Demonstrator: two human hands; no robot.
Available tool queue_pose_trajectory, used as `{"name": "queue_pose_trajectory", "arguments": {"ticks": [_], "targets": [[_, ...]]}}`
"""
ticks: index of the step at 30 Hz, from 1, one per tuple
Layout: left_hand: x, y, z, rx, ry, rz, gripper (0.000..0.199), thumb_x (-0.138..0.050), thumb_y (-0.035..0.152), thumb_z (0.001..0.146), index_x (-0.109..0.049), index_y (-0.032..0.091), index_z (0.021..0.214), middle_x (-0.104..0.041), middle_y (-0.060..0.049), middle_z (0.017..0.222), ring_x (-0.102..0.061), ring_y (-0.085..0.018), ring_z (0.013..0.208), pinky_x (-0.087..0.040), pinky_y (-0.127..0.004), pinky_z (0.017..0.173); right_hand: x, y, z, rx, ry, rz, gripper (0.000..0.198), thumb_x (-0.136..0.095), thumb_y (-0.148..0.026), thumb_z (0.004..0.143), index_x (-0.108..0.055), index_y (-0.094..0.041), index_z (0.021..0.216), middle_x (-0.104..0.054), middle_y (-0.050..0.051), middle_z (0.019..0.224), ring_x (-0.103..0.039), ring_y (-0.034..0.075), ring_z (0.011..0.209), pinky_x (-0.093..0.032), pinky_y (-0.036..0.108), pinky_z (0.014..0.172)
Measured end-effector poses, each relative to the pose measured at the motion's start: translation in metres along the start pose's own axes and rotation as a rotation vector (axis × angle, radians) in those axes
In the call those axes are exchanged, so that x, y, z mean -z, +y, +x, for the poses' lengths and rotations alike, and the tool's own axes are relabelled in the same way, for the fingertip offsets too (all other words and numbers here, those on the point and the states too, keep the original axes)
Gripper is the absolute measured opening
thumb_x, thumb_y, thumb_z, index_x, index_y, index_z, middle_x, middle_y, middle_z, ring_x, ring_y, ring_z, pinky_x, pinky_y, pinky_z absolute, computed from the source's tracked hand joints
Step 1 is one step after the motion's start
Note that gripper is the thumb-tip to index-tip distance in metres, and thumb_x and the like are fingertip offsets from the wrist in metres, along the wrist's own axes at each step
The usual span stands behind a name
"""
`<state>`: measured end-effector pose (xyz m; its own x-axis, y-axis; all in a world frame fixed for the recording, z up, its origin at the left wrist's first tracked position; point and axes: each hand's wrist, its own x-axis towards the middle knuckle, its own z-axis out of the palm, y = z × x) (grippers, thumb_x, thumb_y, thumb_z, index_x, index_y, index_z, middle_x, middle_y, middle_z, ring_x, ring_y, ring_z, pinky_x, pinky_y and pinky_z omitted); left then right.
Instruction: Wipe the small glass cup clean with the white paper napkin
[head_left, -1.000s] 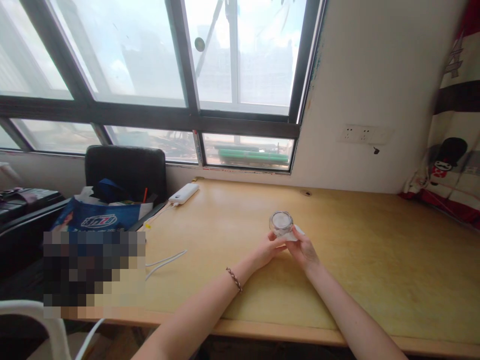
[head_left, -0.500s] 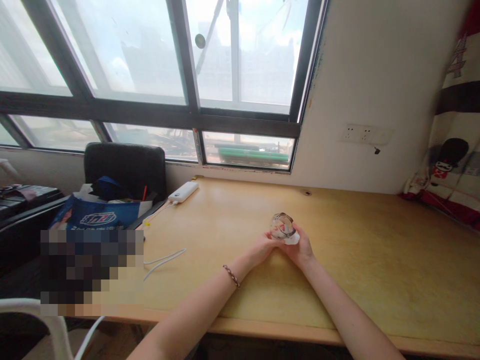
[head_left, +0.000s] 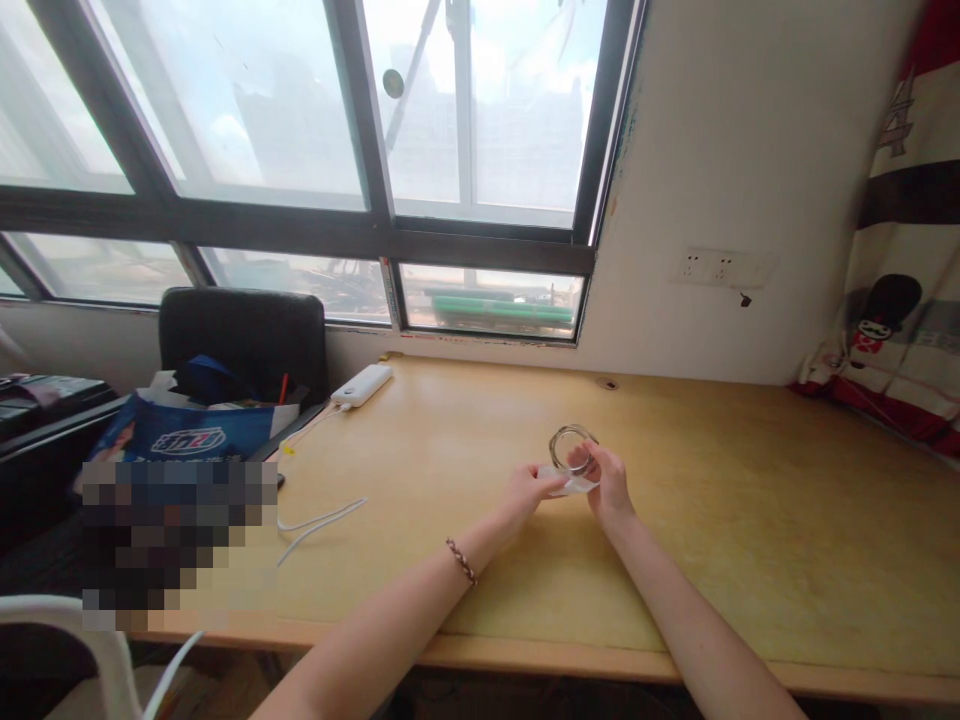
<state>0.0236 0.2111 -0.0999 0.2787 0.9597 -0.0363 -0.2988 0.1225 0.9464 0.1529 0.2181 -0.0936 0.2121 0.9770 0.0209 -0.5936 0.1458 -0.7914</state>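
Observation:
A clear glass [head_left: 559, 452] with a round rim faces up toward me above the middle of the table. My right hand [head_left: 613, 485] is closed on its right side, and fingers show at or through the clear wall. Below the rim is a thin white tissue [head_left: 553, 484], crumpled against the glass's near side. My left hand [head_left: 525, 492] pinches the left end of that tissue between thumb and fingers. How far the tissue wraps round the glass is hidden by the hands.
The wooden table [head_left: 750, 520] runs along the window wall. At its left lie a white power strip [head_left: 362, 386] and a white cable [head_left: 326, 520]. A black chair [head_left: 244, 330] holding a blue bag [head_left: 199, 430] stands to the left. A patterned curtain [head_left: 892, 300] hangs at right.
The glass has turned, so its rim now faces me more. My left hand has drawn back a little to the left with the tissue, while my right fingers have moved up the glass's side.

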Motion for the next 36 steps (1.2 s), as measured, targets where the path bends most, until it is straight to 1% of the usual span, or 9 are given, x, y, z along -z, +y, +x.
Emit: {"name": "queue_pose_trajectory", "arguments": {"ticks": [2,5,8,11,13,18,26,31,36], "targets": [[0.0,0.002,0.0,-0.025,0.037,-0.041,0.03,-0.072,0.031,0.053,-0.063,0.006,0.067,-0.062,-0.007,0.064,-0.059,-0.018,0.064,-0.05,-0.032,0.066,0.003,0.0,0.004,-0.061,0.052,0.088,0.015,-0.064,-0.031,0.064,-0.06,-0.017,0.065,-0.062,-0.002,0.058,-0.057,0.013,0.053,-0.046,0.025,0.054],[0.005,0.005,0.002,-0.126,0.189,-0.096,0.032,-0.069,0.034,0.059,-0.063,0.007,0.076,-0.063,-0.009,0.074,-0.059,-0.019,0.073,-0.05,-0.034,0.07,0.007,0.002,0.01,-0.095,0.1,0.141,0.012,-0.064,-0.028,0.065,-0.06,-0.018,0.07,-0.064,-0.002,0.062,-0.058,0.013,0.055,-0.046,0.025,0.052],[0.014,0.006,0.008,-0.236,0.35,-0.152,0.028,-0.064,0.032,0.064,-0.062,0.009,0.079,-0.064,-0.008,0.081,-0.059,-0.018,0.079,-0.048,-0.033,0.076,0.008,0.006,0.013,-0.118,0.092,0.157,0.01,-0.065,-0.025,0.064,-0.06,-0.02,0.071,-0.065,-0.003,0.065,-0.057,0.012,0.055,-0.043,0.023,0.046],[0.018,0.006,0.012,-0.311,0.421,-0.1,0.02,-0.058,0.027,0.07,-0.062,0.012,0.082,-0.064,-0.006,0.086,-0.057,-0.018,0.086,-0.043,-0.033,0.083,0.006,0.011,0.011,-0.162,0.042,0.158,0.009,-0.065,-0.024,0.064,-0.06,-0.019,0.069,-0.064,-0.002,0.064,-0.056,0.011,0.053,-0.041,0.021,0.043],[0.016,0.006,0.011,-0.34,0.395,-0.027,0.017,-0.056,0.022,0.071,-0.063,0.014,0.084,-0.064,-0.005,0.088,-0.055,-0.019,0.091,-0.039,-0.034,0.088,0.004,0.012,0.008,-0.16,-0.007,0.125,0.009,-0.065,-0.026,0.065,-0.061,-0.018,0.069,-0.064,-0.001,0.064,-0.055,0.012,0.052,-0.042,0.022,0.044],[0.001,0.01,-0.002,-0.428,0.156,0.08,0.028,-0.053,0.01,0.069,-0.063,0.021,0.093,-0.059,-0.003,0.107,-0.046,-0.018,0.108,-0.025,-0.033,0.1,0.001,0.01,0.003,-0.102,-0.092,0.039,0.01,-0.062,-0.027,0.068,-0.062,-0.018,0.071,-0.064,0.0,0.063,-0.055,0.012,0.053,-0.043,0.023,0.048],[-0.002,0.013,-0.015,-0.533,-0.105,0.237,0.046,-0.044,-0.001,0.067,-0.058,0.022,0.104,-0.047,-0.003,0.122,-0.033,-0.017,0.12,-0.016,-0.032,0.105,0.004,-0.001,0.006,-0.12,-0.023,0.092,0.007,-0.06,-0.026,0.07,-0.063,-0.019,0.07,-0.065,0.0,0.066,-0.056,0.012,0.054,-0.043,0.022,0.048],[0.001,0.017,-0.012,-0.569,-0.083,0.271,0.05,-0.04,-0.001,0.068,-0.056,0.022,0.109,-0.044,-0.002,0.125,-0.031,-0.016,0.122,-0.014,-0.032,0.106,0.0,0.0,-0.001,-0.204,-0.089,0.086,0.004,-0.061,-0.024,0.068,-0.062,-0.019,0.069,-0.062,-0.003,0.061,-0.053,0.01,0.05,-0.041,0.021,0.047],[0.008,0.022,-0.006,-0.56,-0.011,0.338,0.047,-0.039,0.003,0.071,-0.055,0.024,0.11,-0.049,0.001,0.12,-0.039,-0.016,0.115,-0.022,-0.033,0.103,-0.008,-0.004,-0.011,-0.251,-0.249,0.034,0.007,-0.059,-0.025,0.069,-0.062,-0.018,0.067,-0.059,-0.002,0.058,-0.052,0.011,0.051,-0.041,0.023,0.049]]}}
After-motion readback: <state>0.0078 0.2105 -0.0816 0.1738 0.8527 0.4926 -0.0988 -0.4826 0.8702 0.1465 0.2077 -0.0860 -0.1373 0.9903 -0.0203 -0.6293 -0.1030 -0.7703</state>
